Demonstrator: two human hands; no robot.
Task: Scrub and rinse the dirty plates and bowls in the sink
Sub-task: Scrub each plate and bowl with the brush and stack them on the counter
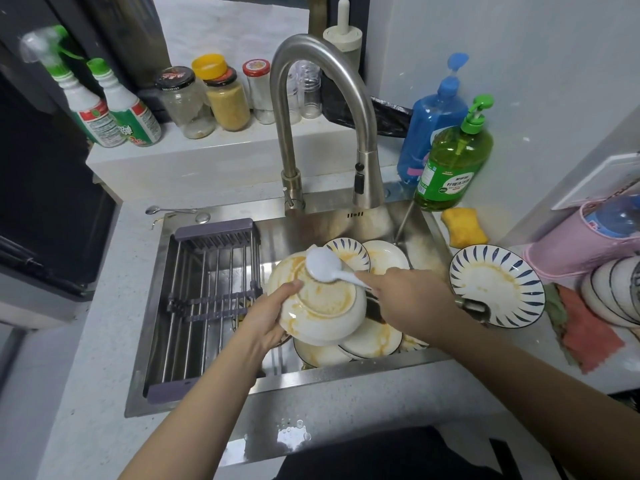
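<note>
My left hand (268,315) grips a white bowl (329,306) streaked with orange sauce, tilted above the steel sink (346,367). My right hand (405,296) holds the handle of a white dish brush (323,266), whose head rests on the bowl's upper rim. Under the bowl lie several dirty plates (375,339) with orange residue. Two more stained dishes (388,256) lean at the back of the sink, one with a blue-dash rim. No water runs from the faucet (367,188).
A purple drying rack (211,292) spans the sink's left half. On the right counter sit a blue-rimmed dirty plate (497,289), yellow sponge (464,226), cloths (585,334), stacked bowls (613,294). Green soap bottle (450,168), a blue bottle and jars (228,95) stand behind.
</note>
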